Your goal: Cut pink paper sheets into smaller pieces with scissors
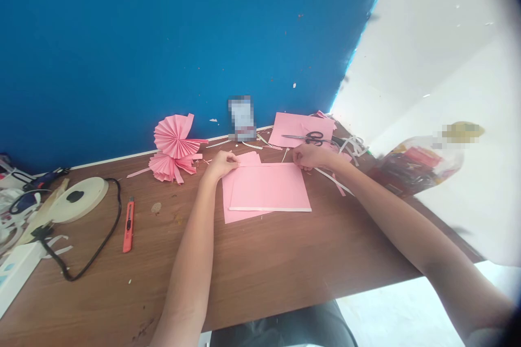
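A sheet of pink paper (268, 188) lies before me, with a white strip (271, 209) along its near edge and a narrow fold or crease along its far edge. My left hand (223, 164) pinches the far left corner of this sheet. At the far right corner, my right hand (304, 157) has its fingers closed on the same edge. Beneath it, another pink sheet (228, 211) sticks out to the left and at the front. Black-handled scissors (314, 137) rest on a further pink sheet (281, 124) just beyond my right hand.
Pleated pink paper fans (176, 138) stand against the blue wall. A red box cutter (128, 225) lies to the left, near a black cable (109, 233) and a round cream disc (89, 200). Paper scraps litter the back; a plastic bag (419, 165) sits at right.
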The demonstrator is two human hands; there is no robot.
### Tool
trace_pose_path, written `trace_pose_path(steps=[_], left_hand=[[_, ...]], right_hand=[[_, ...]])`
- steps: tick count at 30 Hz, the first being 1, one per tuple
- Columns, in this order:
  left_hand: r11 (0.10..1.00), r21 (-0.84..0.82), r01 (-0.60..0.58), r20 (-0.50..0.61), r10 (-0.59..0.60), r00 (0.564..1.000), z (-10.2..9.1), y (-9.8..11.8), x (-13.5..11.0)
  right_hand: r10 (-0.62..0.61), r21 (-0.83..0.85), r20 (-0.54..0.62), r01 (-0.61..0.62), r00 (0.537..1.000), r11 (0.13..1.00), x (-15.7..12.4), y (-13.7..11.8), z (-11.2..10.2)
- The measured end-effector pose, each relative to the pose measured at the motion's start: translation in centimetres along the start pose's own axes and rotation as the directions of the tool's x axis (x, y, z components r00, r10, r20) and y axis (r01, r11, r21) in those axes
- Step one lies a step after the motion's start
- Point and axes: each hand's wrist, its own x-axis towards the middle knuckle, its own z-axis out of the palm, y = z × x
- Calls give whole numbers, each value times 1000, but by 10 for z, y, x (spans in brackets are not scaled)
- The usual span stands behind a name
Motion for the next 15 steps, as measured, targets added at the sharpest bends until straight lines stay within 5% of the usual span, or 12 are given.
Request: trace_pose_path(steps=[15], left_hand=[[998, 23, 51, -28, -51, 998, 10, -8, 5]], right_hand=[[49, -82, -38, -52, 998, 995, 8, 5, 5]])
